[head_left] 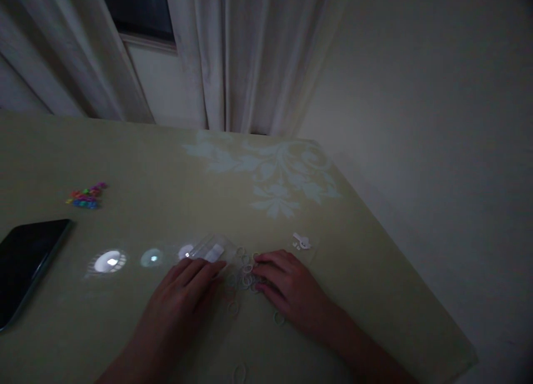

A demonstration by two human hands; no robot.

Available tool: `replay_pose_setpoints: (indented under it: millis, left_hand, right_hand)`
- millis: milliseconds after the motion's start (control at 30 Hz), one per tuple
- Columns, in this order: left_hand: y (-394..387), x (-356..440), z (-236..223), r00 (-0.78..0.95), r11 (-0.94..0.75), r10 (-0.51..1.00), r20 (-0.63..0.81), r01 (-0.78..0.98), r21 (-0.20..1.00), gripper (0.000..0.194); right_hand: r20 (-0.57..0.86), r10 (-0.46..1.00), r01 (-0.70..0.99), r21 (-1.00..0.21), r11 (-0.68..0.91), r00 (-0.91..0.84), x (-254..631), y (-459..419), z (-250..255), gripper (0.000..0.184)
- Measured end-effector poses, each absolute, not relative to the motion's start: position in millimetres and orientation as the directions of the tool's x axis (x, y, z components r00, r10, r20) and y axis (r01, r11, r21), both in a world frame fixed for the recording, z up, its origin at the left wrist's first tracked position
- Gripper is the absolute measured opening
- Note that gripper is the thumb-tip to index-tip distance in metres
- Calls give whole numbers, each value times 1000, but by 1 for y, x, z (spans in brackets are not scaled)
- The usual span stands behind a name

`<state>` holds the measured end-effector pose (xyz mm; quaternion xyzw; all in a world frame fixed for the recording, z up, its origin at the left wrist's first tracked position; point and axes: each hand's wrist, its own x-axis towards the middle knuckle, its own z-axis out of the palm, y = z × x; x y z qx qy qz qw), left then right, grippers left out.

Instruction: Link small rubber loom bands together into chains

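Small pale rings, like rubber bands, lie in a loose pile [247, 280] on the table between my hands. My right hand [293, 287] comes in from the right with its fingers apart, the fingertips resting at the pile's right side. My left hand [181, 295] is on the other side, fingers stretched out and curving down at the near edge of a clear plastic bag [214, 253]. The fingertips partly cover the bag, and its thumb is mostly hidden in shadow. Single rings lie apart, one ring [278, 318] under my right wrist and one ring [239, 373] near the bottom edge.
A dark phone [31, 262] lies at the left. Behind it sits a small heap of colourful pieces [87, 196]. A clear bag with small white parts [303, 242] is beyond my right hand. Light reflections show on the tabletop [158, 173]; curtains [258, 56] and a wall stand behind.
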<state>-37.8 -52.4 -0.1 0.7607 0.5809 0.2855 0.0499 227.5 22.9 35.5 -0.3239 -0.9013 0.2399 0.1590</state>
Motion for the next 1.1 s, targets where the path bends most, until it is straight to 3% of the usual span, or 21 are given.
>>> replay_pose_setpoints:
  millis: [267, 467, 600, 867, 1100]
  left_hand:
    - [-56, -38, 2, 123, -274, 906, 404, 899, 342, 32]
    - [-57, -27, -1, 315, -465, 842, 437, 835, 295, 27]
    - [-61, -24, -4, 351, -462, 864, 362, 839, 290, 35]
    - [-61, -27, -2, 294, -419, 896, 332, 806, 418, 32]
    - [-56, -18, 13, 168, -329, 941, 294, 661, 674, 15]
  right_hand:
    - [161, 728, 541, -567, 621, -667, 224, 25, 33, 16]
    - [159, 700, 517, -567, 642, -696, 223, 22, 36, 28]
    - [147, 679, 535, -505, 677, -719, 222, 19, 35, 27]
    - [143, 727, 578, -514, 634, -671, 223, 23, 35, 16]
    - [219, 732, 550, -532, 644, -645, 222, 22, 37, 14]
